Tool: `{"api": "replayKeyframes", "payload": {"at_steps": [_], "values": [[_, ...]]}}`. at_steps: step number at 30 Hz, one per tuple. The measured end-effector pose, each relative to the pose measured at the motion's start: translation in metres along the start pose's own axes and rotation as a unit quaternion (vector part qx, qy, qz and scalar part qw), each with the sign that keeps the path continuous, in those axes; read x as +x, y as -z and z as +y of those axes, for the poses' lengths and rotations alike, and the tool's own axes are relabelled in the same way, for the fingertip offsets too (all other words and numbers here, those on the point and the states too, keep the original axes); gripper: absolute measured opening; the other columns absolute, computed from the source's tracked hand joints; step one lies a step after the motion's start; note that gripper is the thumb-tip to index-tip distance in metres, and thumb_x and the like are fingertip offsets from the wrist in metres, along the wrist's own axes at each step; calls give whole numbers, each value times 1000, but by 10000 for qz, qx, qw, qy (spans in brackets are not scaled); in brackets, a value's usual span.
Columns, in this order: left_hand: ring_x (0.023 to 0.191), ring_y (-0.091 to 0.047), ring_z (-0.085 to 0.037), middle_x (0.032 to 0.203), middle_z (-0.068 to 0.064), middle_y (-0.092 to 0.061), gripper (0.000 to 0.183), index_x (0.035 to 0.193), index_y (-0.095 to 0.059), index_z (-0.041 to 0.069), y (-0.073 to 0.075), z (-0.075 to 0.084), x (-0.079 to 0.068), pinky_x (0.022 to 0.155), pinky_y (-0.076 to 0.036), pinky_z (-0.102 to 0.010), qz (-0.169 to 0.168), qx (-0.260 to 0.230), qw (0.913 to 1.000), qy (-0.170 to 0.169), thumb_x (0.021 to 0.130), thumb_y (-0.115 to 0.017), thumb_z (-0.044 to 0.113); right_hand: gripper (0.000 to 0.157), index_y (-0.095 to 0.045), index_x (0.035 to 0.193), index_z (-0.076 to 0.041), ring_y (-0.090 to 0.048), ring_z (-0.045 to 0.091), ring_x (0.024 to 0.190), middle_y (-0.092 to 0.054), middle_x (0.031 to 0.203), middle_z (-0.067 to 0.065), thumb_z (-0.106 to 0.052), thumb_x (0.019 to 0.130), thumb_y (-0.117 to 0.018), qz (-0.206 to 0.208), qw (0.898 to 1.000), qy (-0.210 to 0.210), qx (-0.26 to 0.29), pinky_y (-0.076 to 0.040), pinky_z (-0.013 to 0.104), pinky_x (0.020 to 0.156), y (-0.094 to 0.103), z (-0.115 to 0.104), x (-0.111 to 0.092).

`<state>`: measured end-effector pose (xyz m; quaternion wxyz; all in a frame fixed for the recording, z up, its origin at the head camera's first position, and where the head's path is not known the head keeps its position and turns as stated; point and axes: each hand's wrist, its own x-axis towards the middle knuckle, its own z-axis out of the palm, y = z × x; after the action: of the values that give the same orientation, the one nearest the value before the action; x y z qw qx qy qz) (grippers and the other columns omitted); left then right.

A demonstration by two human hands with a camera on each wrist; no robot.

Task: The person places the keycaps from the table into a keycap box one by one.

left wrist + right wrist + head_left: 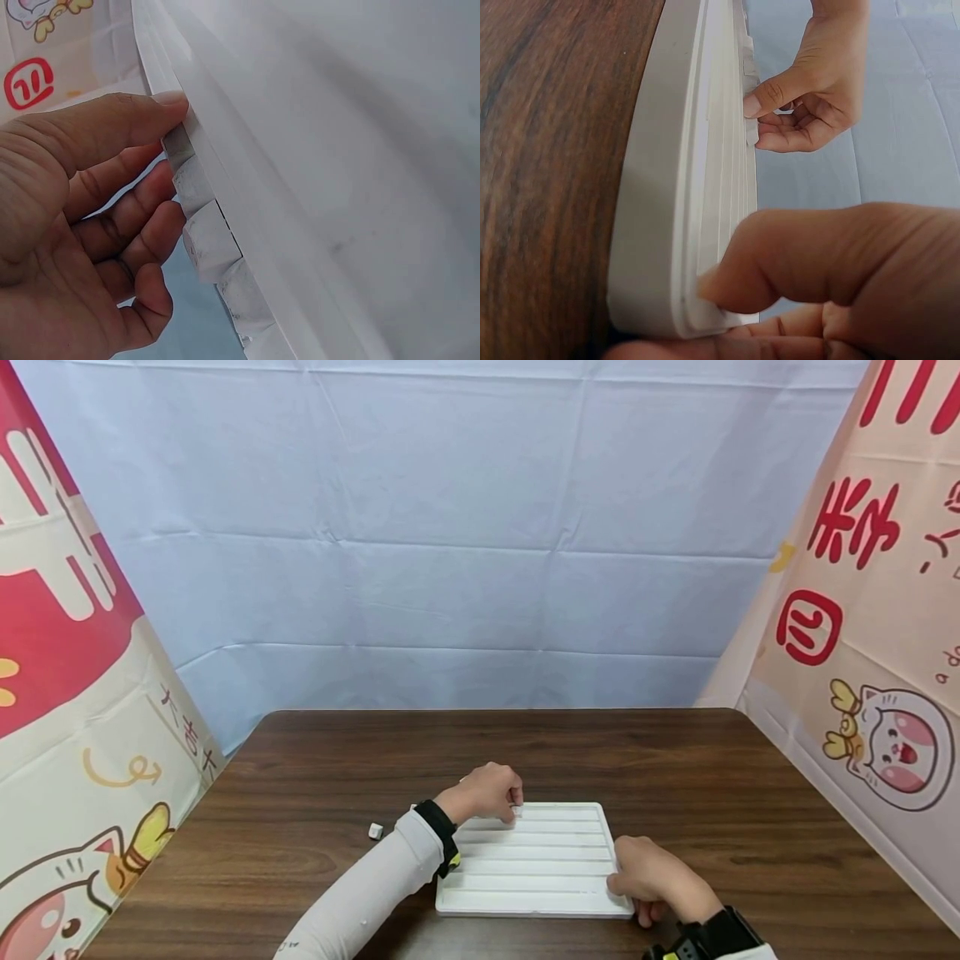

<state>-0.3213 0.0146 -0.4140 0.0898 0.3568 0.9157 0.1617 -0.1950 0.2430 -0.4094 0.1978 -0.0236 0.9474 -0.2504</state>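
A white tray with long parallel ridges lies on the table. My left hand is over its far edge, pinching a small white cube between thumb and fingers. In the left wrist view, several more white cubes stand in a row along that side of the tray, next to the pinched one. My right hand grips the tray's right edge near the front corner. Its thumb lies over the rim, and the other fingers are outside and low against the tray.
One loose white cube lies on the brown wooden table, left of the tray. A pale blue cloth hangs behind the table, and printed cloths hang at both sides.
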Motion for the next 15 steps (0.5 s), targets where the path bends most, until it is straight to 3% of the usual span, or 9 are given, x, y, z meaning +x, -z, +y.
{"api": "replayKeyframes", "payload": {"at_steps": [8, 15], "values": [[67, -49, -6, 73, 11, -52, 14, 78, -65, 17, 1, 0, -2, 60, -41, -23, -29, -29, 10000, -30, 75, -79, 14, 15, -52, 65, -1, -51, 13, 31, -52, 40, 8, 0, 79, -57, -7, 10000, -39, -66, -40, 24, 32, 0, 0, 1], [67, -49, -4, 73, 14, -52, 14, 85, -67, 20, 3, -2, -3, 67, -39, -28, 91, 353, 9993, -76, 77, -78, 24, 12, -53, 67, -1, -50, 13, 31, -52, 40, 8, 0, 78, -57, 11, 10000, -42, -47, -39, 24, 32, 0, 0, 1]]}}
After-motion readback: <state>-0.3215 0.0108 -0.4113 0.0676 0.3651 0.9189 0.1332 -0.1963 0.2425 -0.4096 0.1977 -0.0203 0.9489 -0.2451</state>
